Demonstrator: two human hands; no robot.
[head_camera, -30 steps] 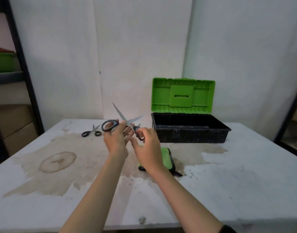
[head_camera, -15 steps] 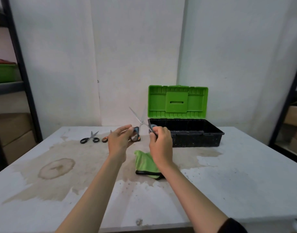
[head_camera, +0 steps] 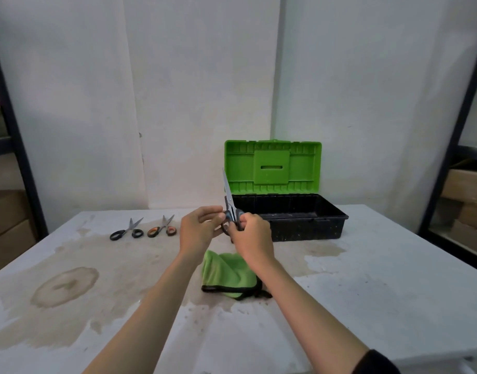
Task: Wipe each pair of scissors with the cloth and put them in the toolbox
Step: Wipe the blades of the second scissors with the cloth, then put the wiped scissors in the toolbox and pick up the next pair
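The person holds the grey-handled scissors (head_camera: 228, 194) up in front of them, above the bench (head_camera: 380, 287) and just this side of the toolbox's (head_camera: 307, 228) left end. A second ago the blades were splayed wide in a cross, and half a second ago they made a narrow V. Now they are together, one point standing almost straight up with a slight lean to the left, its tip in front of the green lid (head_camera: 272, 166).

The left hand (head_camera: 201, 232) pinches the left handle loop, fingers (head_camera: 214, 211) curled over it from above. The right hand (head_camera: 254, 237) has its fingers (head_camera: 246, 218) wrapped round the other loop. The two hands have drawn closer as the blades shut and now nearly touch.

The green cloth (head_camera: 226, 276) lies crumpled on the bench below the wrists, as before, with neither hand on it. The toolbox sits open at the back of the bench, lid upright; I cannot make out anything inside the black tray.

Over to the left, the black-handled pair (head_camera: 126, 232) and the orange-handled pair (head_camera: 161, 230) lie side by side, close but apart, blades slightly open and pointing away toward the wall. The orange pair was hidden behind the left hand a second ago and now shows in full. A brown ring stain (head_camera: 64, 286) marks the bench near the left edge.
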